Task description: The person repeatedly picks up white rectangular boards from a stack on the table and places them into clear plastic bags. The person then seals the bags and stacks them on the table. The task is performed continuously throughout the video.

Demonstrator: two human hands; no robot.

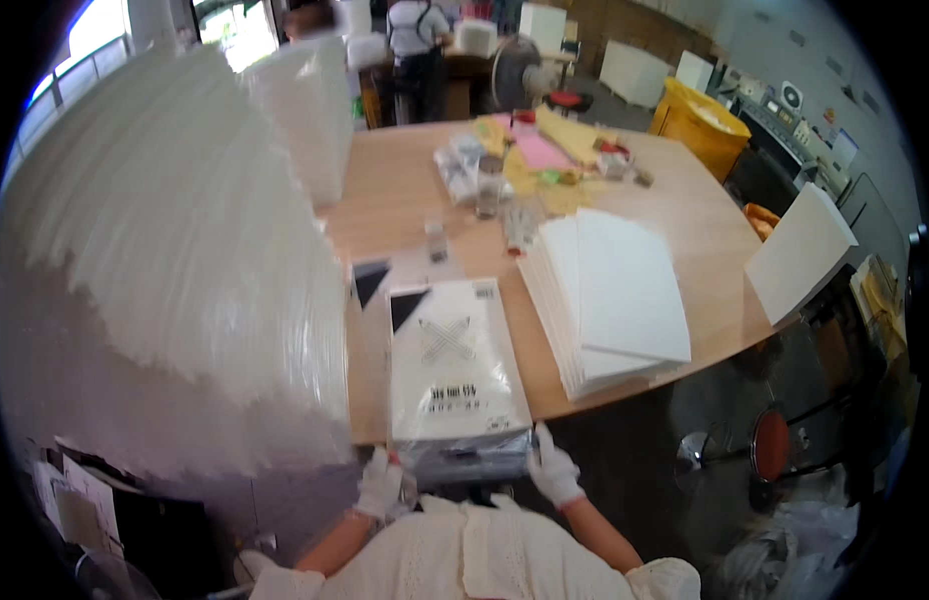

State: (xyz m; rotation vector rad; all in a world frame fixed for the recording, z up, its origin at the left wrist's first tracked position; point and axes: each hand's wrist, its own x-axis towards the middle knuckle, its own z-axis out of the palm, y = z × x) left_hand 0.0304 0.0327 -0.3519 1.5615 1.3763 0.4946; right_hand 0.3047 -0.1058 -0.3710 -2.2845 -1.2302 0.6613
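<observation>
The wrapped stack (455, 375) lies flat at the near edge of the table (405, 190), overhanging it slightly toward the person; this placement lets both hands reach its near corners. The left hand (382, 484), gloved in white, is closed on the near left corner; the right hand (555, 468), likewise gloved, is closed on the near right corner; a two-sided grip probably steadies the slippery load. The wrap is glossy clear film over flat white printed sheets; the block is rectangular. Beside it, right, a fanned pile of matte white sheets (615, 295); left, tall white stacks (175, 270).
</observation>
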